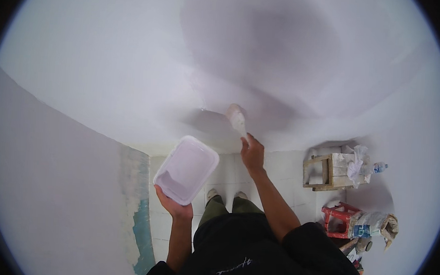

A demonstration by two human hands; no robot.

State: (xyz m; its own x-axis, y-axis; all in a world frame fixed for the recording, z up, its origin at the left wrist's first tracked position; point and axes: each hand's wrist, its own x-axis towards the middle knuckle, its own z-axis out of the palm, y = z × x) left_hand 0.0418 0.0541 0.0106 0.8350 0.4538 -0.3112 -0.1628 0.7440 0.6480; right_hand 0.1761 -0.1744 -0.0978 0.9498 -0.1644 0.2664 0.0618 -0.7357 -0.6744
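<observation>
Balance beside a big, pale, smooth wall (109, 55)

We hold a white, box-shaped plastic tray (206, 175) in our left hand (175, 206). It is in front of us, a bit to the left, with pale lilac goo (174, 186) pooled at the near end. The left fingers hold it from below at that end; the tray hides most of them, so we cannot tell how far they spread. Our right fingers are curled around the handle of a pale, goo-smeared brush (237, 120) in our right hand (253, 153). We cannot tell if its tip touches the wall.

We think the tray is light, a bit bendy and hard to break. Wet goo could make it slippery and slop if it tips, so a flat palm under the middle seems best. The brush looks light, with a stiff handle to grip.

A greyish side wall (61, 178) has a peeling, blue-green patch (144, 239). White floor tiles (161, 223) lie below. On our right are a boxy wooden stool (340, 167), a crumpled, see-through bag (357, 163) and a red plastic stool (337, 213).
</observation>
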